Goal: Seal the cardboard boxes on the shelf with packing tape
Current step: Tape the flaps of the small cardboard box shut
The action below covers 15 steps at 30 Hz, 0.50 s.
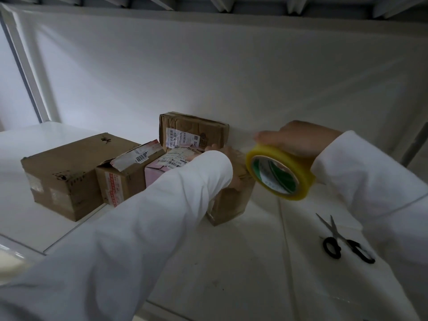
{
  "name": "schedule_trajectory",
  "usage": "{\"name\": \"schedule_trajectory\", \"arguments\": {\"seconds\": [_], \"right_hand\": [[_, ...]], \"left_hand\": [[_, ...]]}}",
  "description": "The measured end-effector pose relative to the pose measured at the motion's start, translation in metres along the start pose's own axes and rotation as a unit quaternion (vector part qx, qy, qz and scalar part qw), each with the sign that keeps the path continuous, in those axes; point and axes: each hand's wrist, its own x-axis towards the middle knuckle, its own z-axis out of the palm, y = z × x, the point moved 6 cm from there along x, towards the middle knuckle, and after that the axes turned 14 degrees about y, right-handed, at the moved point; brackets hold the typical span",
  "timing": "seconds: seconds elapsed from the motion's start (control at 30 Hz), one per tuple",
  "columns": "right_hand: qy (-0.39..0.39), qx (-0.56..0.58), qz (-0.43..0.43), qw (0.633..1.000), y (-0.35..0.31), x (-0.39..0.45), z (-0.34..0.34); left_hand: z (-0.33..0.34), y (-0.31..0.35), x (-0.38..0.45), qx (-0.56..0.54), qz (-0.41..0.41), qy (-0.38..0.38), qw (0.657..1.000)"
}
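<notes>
A yellow roll of packing tape (281,173) with a green-printed core is gripped from above by my right hand (298,140), just right of a small cardboard box (231,202) on the white shelf. My left hand (234,163) lies on the top of that box, mostly hidden behind its white sleeve; its fingers press the box top near the tape. A clear strip of tape seems to run from the roll toward the box.
Left of it stand a large brown box (67,174), a box with a torn flap (125,179), a pink-sided parcel (162,167) and a labelled box (192,133) at the back wall. Black-handled scissors (342,242) lie on the white shelf (243,262) at the right.
</notes>
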Motion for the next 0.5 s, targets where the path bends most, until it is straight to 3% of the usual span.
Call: {"name": "schedule_trajectory", "arguments": {"seconds": [0.1, 0.2, 0.3, 0.5], "right_hand": [[0.012, -0.028, -0.012, 0.999, -0.001, 0.003, -0.002], [-0.023, -0.038, 0.014, 0.999, 0.021, 0.004, 0.015], [-0.073, 0.001, 0.067, 0.995, 0.049, 0.001, 0.041], [-0.071, 0.034, 0.1, 0.992, 0.061, 0.007, 0.058]], "left_hand": [[0.001, -0.001, 0.001, -0.003, -0.009, 0.007, 1.0], [-0.007, -0.001, -0.008, -0.035, 0.005, 0.009, 0.999], [-0.011, 0.001, -0.013, -0.054, 0.011, 0.007, 0.998], [-0.007, -0.001, -0.002, -0.024, 0.044, 0.055, 0.997]]}}
